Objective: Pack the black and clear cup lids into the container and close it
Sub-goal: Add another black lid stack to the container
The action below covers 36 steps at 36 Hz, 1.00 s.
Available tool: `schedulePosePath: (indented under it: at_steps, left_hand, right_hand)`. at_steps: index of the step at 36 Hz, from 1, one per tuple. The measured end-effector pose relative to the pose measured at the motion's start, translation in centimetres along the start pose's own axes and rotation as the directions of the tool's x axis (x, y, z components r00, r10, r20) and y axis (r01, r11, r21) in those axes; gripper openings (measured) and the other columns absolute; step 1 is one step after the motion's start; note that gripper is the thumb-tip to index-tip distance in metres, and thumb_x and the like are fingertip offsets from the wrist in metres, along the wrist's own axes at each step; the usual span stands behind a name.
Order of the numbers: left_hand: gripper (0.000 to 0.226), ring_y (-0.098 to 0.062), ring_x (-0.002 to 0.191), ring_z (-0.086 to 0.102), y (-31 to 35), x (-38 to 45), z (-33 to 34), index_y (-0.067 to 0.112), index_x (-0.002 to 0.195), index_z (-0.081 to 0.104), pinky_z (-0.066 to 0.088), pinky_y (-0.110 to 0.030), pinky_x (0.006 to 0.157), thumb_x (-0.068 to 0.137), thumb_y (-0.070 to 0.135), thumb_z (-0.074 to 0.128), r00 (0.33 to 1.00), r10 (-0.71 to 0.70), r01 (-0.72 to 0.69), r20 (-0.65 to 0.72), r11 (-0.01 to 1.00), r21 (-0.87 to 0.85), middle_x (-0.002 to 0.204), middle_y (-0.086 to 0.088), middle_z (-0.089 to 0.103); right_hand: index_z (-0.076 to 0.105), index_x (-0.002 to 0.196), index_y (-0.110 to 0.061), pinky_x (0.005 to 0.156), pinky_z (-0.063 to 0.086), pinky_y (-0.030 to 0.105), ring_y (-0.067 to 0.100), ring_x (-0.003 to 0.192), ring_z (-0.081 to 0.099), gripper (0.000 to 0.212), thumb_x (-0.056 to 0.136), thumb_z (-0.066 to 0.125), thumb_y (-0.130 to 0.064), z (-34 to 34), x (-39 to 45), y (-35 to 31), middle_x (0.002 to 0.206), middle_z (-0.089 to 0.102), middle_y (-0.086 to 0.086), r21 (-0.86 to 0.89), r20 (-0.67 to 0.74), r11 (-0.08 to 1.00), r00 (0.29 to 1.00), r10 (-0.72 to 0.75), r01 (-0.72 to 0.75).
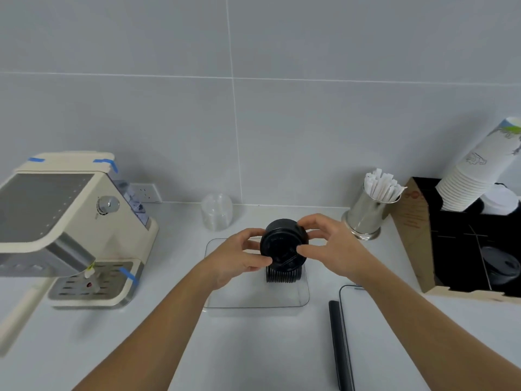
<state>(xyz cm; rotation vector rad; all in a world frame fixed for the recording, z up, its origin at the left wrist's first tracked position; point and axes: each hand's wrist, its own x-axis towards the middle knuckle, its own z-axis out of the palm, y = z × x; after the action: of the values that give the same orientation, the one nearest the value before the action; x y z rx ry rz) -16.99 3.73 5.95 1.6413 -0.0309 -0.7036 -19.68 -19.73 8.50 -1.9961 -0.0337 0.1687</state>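
Two hands work over the clear container on the white worktop: left hand and right hand clasp a stack of black lids from both sides, fingers pinching its rim, probably to keep it aligned. More black lids already sit inside. The container's cover waits nearby. Clear lids stand against the wall. No readable writing.

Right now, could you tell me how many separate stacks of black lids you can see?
2: one stack of black lids held between both hands above the clear container, and a second stack lying on its side inside it. Others may be hidden.
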Motion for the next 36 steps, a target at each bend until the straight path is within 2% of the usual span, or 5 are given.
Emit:
schedulePosePath:
  at_steps: [6,11,16,21,36]
  left_hand:
    - [0.058,-0.020,0.106,0.068,-1.0,-0.3,0.1,0.031,0.124,0.059,0.057,-0.026,0.084,0.074,0.008,0.079,1.000,-0.029,0.029,0.009,0.999,0.024,0.118,-0.006,0.068]
    - [0.055,-0.019,0.105,0.069,-2.1,-0.4,0.6,0.035,0.120,0.061,0.055,-0.030,0.090,0.073,0.017,0.083,0.999,-0.049,0.049,0.000,0.999,0.017,0.115,-0.006,0.071]
    - [0.052,-0.015,0.105,0.069,-3.5,-0.5,1.3,0.031,0.123,0.059,0.053,-0.032,0.095,0.076,0.031,0.080,0.995,-0.096,0.096,-0.017,0.995,-0.001,0.112,-0.001,0.074]
    - [0.038,-0.012,0.101,0.070,-4.9,-0.2,2.2,0.028,0.116,0.064,0.053,-0.030,0.094,0.082,0.044,0.073,0.985,-0.154,0.151,-0.081,0.988,-0.041,0.108,0.001,0.075]
    - [0.013,-0.017,0.099,0.070,-7.1,1.5,3.1,0.022,0.095,0.068,0.056,-0.027,0.080,0.089,0.034,0.067,0.952,-0.222,0.227,-0.212,0.974,0.001,0.103,-0.004,0.074]
  right_hand:
    - [0.062,0.102,-0.045,0.085,0.056,0.023,-0.001,0.105,0.059,0.043,0.071,0.075,-0.018,0.8,-0.5,1.4,0.102,0.063,-0.027,-0.038,0.062,0.998,0.997,-0.048,0.051]
    - [0.062,0.109,-0.040,0.091,0.049,0.018,-0.002,0.108,0.055,0.045,0.073,0.075,-0.016,1.5,-0.9,2.9,0.113,0.061,-0.015,-0.110,0.113,0.990,0.991,-0.078,0.091]
    - [0.057,0.115,-0.039,0.093,0.043,0.013,-0.005,0.109,0.053,0.052,0.073,0.074,-0.014,2.5,-1.4,4.0,0.114,0.057,-0.024,-0.235,0.160,0.959,0.980,-0.120,0.156]
    - [0.060,0.123,-0.024,0.101,0.041,0.019,0.005,0.113,0.055,0.052,0.074,0.073,-0.014,3.4,-2.0,5.5,0.123,0.059,-0.009,-0.330,0.200,0.917,0.966,-0.167,0.226]
    - [0.060,0.124,-0.018,0.099,0.025,0.004,0.014,0.118,0.054,0.048,0.078,0.069,-0.014,4.7,-2.1,7.5,0.131,0.058,-0.002,-0.478,0.269,0.828,0.946,-0.180,0.294]
